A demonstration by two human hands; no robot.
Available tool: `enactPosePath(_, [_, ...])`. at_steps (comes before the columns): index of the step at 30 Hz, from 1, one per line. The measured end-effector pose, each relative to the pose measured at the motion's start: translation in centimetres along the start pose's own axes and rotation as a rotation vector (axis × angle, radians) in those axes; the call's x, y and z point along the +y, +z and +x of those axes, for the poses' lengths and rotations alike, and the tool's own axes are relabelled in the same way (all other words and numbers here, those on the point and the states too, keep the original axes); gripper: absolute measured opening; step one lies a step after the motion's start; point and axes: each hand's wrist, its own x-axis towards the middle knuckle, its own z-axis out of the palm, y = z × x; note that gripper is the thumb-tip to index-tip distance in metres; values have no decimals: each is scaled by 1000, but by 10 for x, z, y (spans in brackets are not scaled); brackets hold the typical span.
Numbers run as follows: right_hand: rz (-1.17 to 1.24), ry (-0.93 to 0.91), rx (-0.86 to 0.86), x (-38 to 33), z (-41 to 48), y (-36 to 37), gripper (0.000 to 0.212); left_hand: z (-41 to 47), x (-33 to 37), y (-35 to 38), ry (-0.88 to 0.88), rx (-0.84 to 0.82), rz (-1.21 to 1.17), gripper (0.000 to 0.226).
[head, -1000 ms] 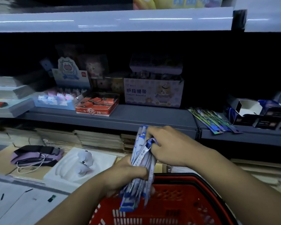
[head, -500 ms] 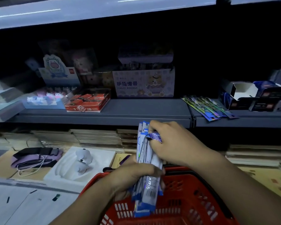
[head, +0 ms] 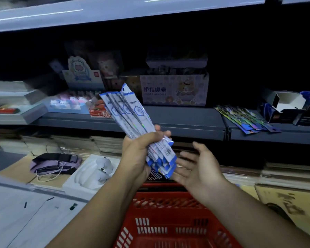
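Note:
My left hand [head: 139, 154] grips a bundle of long white-and-blue packets [head: 131, 113] around its lower half, tilted so the tops lean up and to the left, in front of the grey shelf [head: 183, 120]. My right hand [head: 199, 167] is just right of the bundle's lower ends, palm up, fingers spread and relaxed, holding nothing. A red plastic basket [head: 168, 221] sits below both forearms.
On the grey shelf stand a finger-bandage box [head: 174, 90], a red pencil box [head: 98, 110], a tray of small figures [head: 68, 102], dark flat packets [head: 247, 119] and open blue boxes [head: 290, 106]. Below lie stacked notebooks, a white tray [head: 91, 172] and a purple pouch [head: 54, 161].
My right hand has let go of the packets and dropped open to the right. My left hand has raised the bundle and tipped its tops leftward.

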Motion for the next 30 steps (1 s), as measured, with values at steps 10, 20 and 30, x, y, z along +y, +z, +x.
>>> enactPosePath(10, [369, 174, -271, 11, -6, 20, 59, -15, -27, 6, 91, -29, 83, 26])
enactPosePath(20, [80, 126, -217, 9, 11, 18, 59, -15, -37, 9, 21, -72, 61, 9])
enactPosePath(30, [-383, -393, -129, -38, 11, 3, 21, 19, 13, -20, 290, 162, 780, 45])
